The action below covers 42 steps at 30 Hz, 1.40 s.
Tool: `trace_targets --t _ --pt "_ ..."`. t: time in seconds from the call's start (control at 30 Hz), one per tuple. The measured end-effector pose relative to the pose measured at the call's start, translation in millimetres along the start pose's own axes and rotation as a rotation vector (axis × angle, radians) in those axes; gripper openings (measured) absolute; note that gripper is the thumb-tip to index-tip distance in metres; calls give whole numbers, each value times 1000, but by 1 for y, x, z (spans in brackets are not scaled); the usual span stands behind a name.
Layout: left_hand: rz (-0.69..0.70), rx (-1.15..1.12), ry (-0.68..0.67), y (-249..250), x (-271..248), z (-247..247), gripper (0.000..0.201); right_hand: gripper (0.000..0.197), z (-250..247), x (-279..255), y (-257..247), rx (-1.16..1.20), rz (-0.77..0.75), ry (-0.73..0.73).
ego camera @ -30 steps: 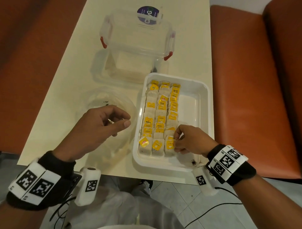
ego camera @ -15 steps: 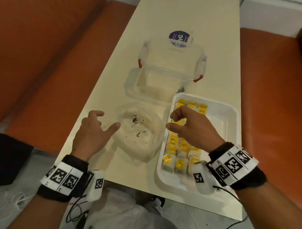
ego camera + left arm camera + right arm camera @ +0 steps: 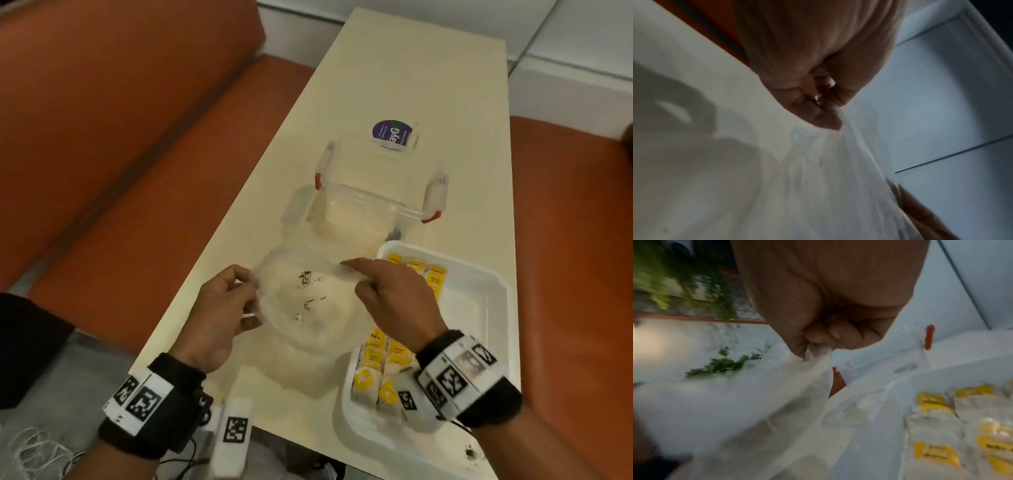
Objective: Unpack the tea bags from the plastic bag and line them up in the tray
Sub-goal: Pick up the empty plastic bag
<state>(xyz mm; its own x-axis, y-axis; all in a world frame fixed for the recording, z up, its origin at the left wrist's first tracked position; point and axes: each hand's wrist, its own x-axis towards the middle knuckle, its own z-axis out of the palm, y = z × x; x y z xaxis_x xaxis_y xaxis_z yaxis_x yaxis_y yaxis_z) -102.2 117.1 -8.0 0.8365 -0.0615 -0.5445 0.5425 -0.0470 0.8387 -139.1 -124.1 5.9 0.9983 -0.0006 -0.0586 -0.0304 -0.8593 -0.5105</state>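
A clear plastic bag (image 3: 308, 308) with dark tea crumbs inside hangs stretched between my two hands above the table. My left hand (image 3: 222, 308) pinches its left rim, and in the left wrist view the thumb and fingers (image 3: 824, 116) clamp the film (image 3: 838, 162). My right hand (image 3: 394, 301) pinches the right rim, with the plastic (image 3: 777, 402) caught between its fingertips (image 3: 818, 344). No tea bag shows in the bag. Rows of tea bags (image 3: 380, 370) with yellow tags fill the left side of the white tray (image 3: 479, 308), partly hidden by my right wrist.
A clear lidded box (image 3: 376, 192) with red clips stands beyond the bag, a purple-labelled item (image 3: 392, 133) behind it. The cream table (image 3: 428, 85) is narrow, with orange bench seats (image 3: 575, 240) on both sides. The tray sits at the table's near right edge.
My right hand left the tea bags in the tray and moved left to the bag. Both hands took hold of the bag's rim and lifted it. The head view swung left and up.
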Motion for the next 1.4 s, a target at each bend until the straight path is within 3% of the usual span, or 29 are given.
trace_targets --t 0.13,0.23,0.3,0.37,0.43,0.53,0.6,0.67,0.7,0.8,0.87,1.0,1.07,1.2,1.3,1.4 --pt "-144 -166 -208 18 -31 21 8 44 7 -40 -24 -212 -114 74" --pt "-267 -88 -366 15 -49 48 53 33 13 -57 -39 -303 -62 37" --pt "-293 -11 -353 10 -57 67 59 24 11 -65 -42 -333 -83 57" --pt "-295 -35 -311 3 -60 80 47 17 5 -74 -40 -296 -115 33" --pt "-303 -208 -260 -1 -62 89 30 29 -11 -85 -32 -48 -51 -32" --pt "-321 -552 -220 4 -67 100 14 54 -28 -110 -12 598 196 105" --pt "-294 -666 -268 5 -74 110 17 79 -29 -129 -3 997 373 -47" --pt "-175 -517 -339 1 -82 122 15 80 -23 -143 2 1239 449 -192" --pt "-34 -299 -375 -5 -85 127 11 71 -19 -147 5 1312 463 -178" --pt "666 693 -394 -31 -91 133 22 26 -28 -154 9 1454 590 26" --pt "897 1016 -506 -43 -96 138 34 32 -30 -158 19 1583 660 126" --pt "943 1010 -817 -53 -121 163 26 35 -26 -174 28 1647 745 202" --pt "957 993 -883 -52 -129 169 23 40 -21 -183 36 1581 769 284" --pt "950 814 -704 -47 -133 172 33 37 -22 -196 54 1488 813 341" --pt "889 758 -682 -46 -141 186 29 30 -25 -202 51 1641 759 282" --pt "1045 945 -614 -52 -150 200 13 40 -32 -211 42 1654 670 215"
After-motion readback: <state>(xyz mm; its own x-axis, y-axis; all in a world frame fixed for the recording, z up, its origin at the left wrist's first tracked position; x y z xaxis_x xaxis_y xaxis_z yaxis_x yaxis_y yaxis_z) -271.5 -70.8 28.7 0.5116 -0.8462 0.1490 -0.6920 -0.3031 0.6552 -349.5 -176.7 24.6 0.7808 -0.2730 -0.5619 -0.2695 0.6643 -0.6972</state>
